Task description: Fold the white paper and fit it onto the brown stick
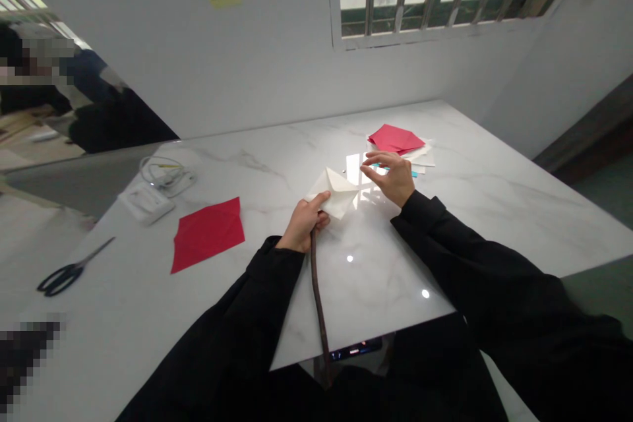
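Observation:
My left hand (304,221) grips a cream folded paper (336,191) between thumb and fingers, above the table's middle. Its creased flaps meet like those of an envelope, and the lower left corner is hidden by my fingers. To the right, my right hand (393,177) hovers with thumb and forefinger curved towards each other, a small gap between them and nothing visible in it. Behind that hand lies a stack of red paper (395,138) and cream sheets (424,155). A flat red sheet (210,234) rests left of my left hand.
A dark brown cord (318,290) runs from beneath my left hand over the near table edge. Black-handled scissors (72,273), a white box (146,203) and a coiled white cable (165,175) lie on the left. Another person (93,79) is at the far left.

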### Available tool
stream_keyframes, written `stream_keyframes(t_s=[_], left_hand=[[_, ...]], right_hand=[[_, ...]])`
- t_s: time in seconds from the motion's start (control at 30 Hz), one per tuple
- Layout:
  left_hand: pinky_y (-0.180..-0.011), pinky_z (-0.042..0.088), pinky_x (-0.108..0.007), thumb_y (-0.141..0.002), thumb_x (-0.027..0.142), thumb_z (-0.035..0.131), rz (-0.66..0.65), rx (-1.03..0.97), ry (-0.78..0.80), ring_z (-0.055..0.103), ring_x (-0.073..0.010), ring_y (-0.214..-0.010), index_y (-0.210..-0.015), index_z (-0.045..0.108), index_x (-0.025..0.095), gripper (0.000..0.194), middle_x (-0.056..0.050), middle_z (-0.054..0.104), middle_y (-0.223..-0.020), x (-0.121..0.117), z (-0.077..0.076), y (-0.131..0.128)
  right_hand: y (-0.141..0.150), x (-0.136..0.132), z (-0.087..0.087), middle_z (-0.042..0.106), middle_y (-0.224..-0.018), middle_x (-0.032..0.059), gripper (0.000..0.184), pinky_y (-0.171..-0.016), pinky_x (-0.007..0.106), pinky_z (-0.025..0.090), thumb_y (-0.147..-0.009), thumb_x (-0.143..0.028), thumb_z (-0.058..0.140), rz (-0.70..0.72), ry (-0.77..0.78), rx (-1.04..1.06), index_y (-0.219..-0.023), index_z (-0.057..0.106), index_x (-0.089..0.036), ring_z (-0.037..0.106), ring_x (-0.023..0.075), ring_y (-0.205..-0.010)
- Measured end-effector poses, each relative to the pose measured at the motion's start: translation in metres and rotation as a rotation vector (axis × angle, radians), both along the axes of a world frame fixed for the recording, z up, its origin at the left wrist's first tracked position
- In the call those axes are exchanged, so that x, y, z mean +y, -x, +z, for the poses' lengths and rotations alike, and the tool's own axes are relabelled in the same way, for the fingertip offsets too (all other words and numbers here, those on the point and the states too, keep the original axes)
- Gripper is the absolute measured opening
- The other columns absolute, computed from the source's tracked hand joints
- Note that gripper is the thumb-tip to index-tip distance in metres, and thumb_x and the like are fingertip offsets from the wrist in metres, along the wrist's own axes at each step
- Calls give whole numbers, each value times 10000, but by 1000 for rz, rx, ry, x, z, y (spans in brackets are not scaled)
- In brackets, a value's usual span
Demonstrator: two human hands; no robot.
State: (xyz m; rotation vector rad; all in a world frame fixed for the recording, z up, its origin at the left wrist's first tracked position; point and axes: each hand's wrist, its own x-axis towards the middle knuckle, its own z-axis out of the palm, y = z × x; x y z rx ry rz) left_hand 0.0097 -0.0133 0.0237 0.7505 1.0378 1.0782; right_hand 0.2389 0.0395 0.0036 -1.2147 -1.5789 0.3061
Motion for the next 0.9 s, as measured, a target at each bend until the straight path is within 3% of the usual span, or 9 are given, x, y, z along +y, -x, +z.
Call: stream_keyframes(t_s=[0.13, 0.2, 0.4, 0.5, 0.63, 0.73, 0.8, 0.9], left_hand=[[-383, 222, -152, -825, 219, 846, 72, -63, 34, 240, -11, -389, -762, 479, 206, 372, 134, 345, -557, 1, 2, 2], [-381, 227, -154, -845, 210, 823, 88, -88, 53, 242, -11, -378, -777, 481, 206, 348, 137, 347, -552, 2, 3, 2], [-382, 224, -153, -895, 208, 775, 114, -118, 80, 259, -12, -370, -771, 480, 206, 320, 137, 332, -530, 5, 3, 3], [-380, 217, -157, -885, 218, 792, 97, -130, 60, 249, -9, -370, -784, 488, 202, 321, 140, 341, -537, 6, 1, 4], [-380, 210, -167, -823, 232, 859, 79, -115, 11, 232, -8, -383, -794, 496, 200, 366, 144, 349, -554, 5, -1, 6], [-386, 186, -168, -742, 240, 935, 47, -65, -48, 227, -5, -406, -813, 520, 193, 424, 141, 357, -584, 4, -2, 7], [-392, 171, -172, -709, 250, 967, 8, -31, -74, 215, -5, -418, -844, 556, 183, 437, 135, 370, -603, 3, -2, 8], [-406, 170, -187, -716, 294, 973, -45, 23, -91, 221, -14, -433, -852, 596, 171, 418, 116, 389, -607, 2, -2, 9]], right_hand=[[-7, 9, -10, 820, -800, 42, 208, -782, 395, 630, -881, -432, 792, -11, 196, 83, -858, 813, -226, 775, 236, -720], [-7, 11, -16, 792, -724, 28, 191, -750, 374, 618, -873, -404, 791, 27, 235, 55, -834, 807, -218, 757, 219, -655], [-5, 17, -27, 823, -813, 53, 99, -804, 380, 606, -866, -292, 773, 62, 261, -93, -846, 821, -207, 769, 233, -768], [-3, 18, -26, 835, -859, 48, 130, -860, 391, 615, -870, -226, 731, 46, 260, -77, -950, 833, -208, 772, 225, -790], [3, 10, -16, 827, -872, 53, 177, -855, 380, 618, -947, -325, 684, 82, 203, -19, -942, 820, -212, 759, 219, -798], [10, -2, -7, 821, -958, 69, 321, -825, 352, 624, -997, -496, 661, 171, 182, 101, -1036, 806, -214, 756, 213, -839], [16, -11, -4, 806, -1140, 85, 473, -780, 334, 628, -932, -548, 751, 282, 205, 157, -1281, 754, -229, 745, 198, -842], [24, -19, -7, 749, -1304, 92, 834, -719, 321, 625, -799, -485, 885, 435, 260, 116, -1550, 587, -277, 696, 160, -767]])
